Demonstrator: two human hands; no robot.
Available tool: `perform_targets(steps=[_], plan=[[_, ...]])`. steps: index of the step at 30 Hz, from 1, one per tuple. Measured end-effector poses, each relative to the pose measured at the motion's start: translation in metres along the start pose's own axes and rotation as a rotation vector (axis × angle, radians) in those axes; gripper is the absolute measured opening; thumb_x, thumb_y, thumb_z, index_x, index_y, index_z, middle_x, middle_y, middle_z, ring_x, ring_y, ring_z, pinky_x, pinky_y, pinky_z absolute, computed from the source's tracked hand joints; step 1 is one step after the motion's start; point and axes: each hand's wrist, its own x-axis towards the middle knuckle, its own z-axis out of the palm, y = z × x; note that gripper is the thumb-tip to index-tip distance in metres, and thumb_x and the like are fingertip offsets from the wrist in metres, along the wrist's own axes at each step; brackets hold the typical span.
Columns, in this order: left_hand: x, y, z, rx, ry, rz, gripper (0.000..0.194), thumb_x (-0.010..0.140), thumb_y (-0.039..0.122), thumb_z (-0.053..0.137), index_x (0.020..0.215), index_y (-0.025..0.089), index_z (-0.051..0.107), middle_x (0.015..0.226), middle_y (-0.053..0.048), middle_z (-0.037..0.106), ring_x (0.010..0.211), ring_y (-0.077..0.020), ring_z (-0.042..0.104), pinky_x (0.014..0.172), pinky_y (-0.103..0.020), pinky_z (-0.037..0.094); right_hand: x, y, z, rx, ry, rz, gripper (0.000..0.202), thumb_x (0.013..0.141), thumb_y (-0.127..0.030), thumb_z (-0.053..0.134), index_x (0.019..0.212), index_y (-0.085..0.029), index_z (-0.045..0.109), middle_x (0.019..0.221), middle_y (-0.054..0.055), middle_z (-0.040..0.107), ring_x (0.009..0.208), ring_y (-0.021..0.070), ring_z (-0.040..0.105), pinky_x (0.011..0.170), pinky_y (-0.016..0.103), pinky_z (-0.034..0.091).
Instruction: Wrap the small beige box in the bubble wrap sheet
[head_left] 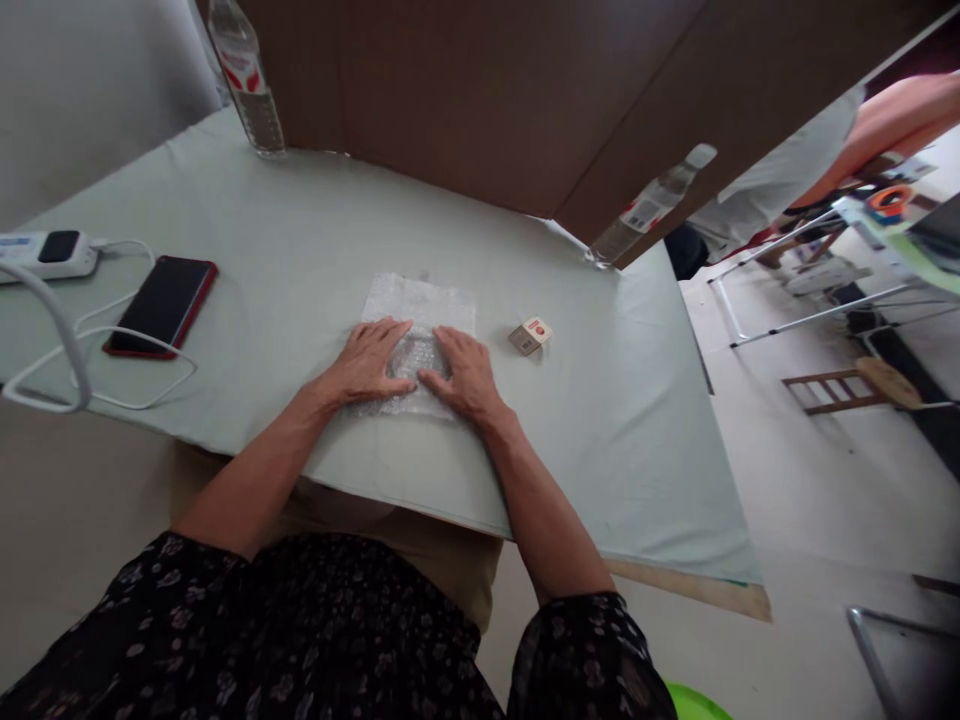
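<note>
1. the fingers of the left hand and right hand lie spread and palm-down, pinching nothing; the thumbs angle inward, their tips close to each other.
2. under such flat pressure the bubble wrap could, i judge, slide or crease if one palm pushes harder than the other; a loose layer might also spring up if both hands lift at once.
3. the wrap lies directly beneath the fingers, touching them: its far edge reaches past the fingertips, its near edge shows below the thumbs, and more of it shows in the gap between the hands. whether anything sits inside it, i cannot tell.
4. to the right of the right hand, a small box rests on the table, apart from the wrap; a careless sideways sweep could knock it.
5. further out, on the left, a phone lies with a thin white cable looped across it; a snag on that loop could drag the phone.
6. farthest off, two bottles stand by a brown panel; a bumped panel might topple one.
</note>
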Motion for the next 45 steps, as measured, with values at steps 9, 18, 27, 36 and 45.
perform_targets(steps=[9, 18, 27, 36, 45], plan=[[-0.001, -0.005, -0.001, 0.050, 0.015, -0.072, 0.088, 0.090, 0.061, 0.060, 0.159, 0.013, 0.036, 0.167, -0.019, 0.039, 0.158, -0.0378, 0.030, 0.129, -0.053, 0.020, -0.005, -0.004, 0.004, -0.044, -0.139, 0.031, 0.067, 0.099, -0.055, 0.057, 0.152, -0.014, 0.052, 0.162, 0.019, 0.049, 0.152, 0.0327, 0.043, 0.123, 0.052, 0.034], [-0.003, 0.001, -0.002, 0.102, 0.078, -0.159, 0.068, 0.093, 0.048, 0.058, 0.152, 0.015, 0.047, 0.164, -0.018, 0.045, 0.157, -0.0381, 0.032, 0.128, -0.054, 0.023, -0.006, 0.007, 0.009, -0.040, -0.044, 0.115, 0.053, 0.104, -0.045, 0.050, 0.146, -0.012, 0.056, 0.158, 0.020, 0.053, 0.148, 0.0312, 0.048, 0.120, 0.050, 0.038], [-0.001, 0.000, 0.001, 0.076, 0.151, -0.147, 0.069, 0.086, 0.047, 0.065, 0.147, 0.016, 0.052, 0.154, -0.016, 0.054, 0.152, -0.0373, 0.039, 0.126, -0.052, 0.027, -0.004, 0.027, -0.003, -0.096, 0.291, 0.190, 0.033, 0.099, -0.033, 0.050, 0.124, -0.022, 0.068, 0.146, 0.015, 0.063, 0.139, 0.0304, 0.055, 0.118, 0.053, 0.037], [-0.003, 0.004, -0.004, 0.039, 0.081, -0.126, 0.077, 0.083, 0.049, 0.065, 0.151, 0.019, 0.046, 0.158, -0.017, 0.049, 0.150, -0.0395, 0.038, 0.125, -0.056, 0.024, -0.018, 0.107, -0.033, 0.094, 0.493, 0.725, 0.063, 0.073, -0.042, 0.068, 0.131, -0.018, 0.057, 0.125, 0.017, 0.070, 0.113, 0.0331, 0.066, 0.106, 0.063, 0.045], [-0.003, 0.004, 0.001, -0.018, 0.038, -0.065, 0.094, 0.080, 0.053, 0.068, 0.160, 0.019, 0.033, 0.164, -0.019, 0.043, 0.156, -0.0399, 0.031, 0.128, -0.058, 0.016, -0.001, 0.019, -0.016, 0.398, 0.320, 0.187, 0.050, 0.083, -0.045, 0.069, 0.128, -0.024, 0.063, 0.126, 0.010, 0.074, 0.108, 0.0257, 0.068, 0.098, 0.043, 0.052]])
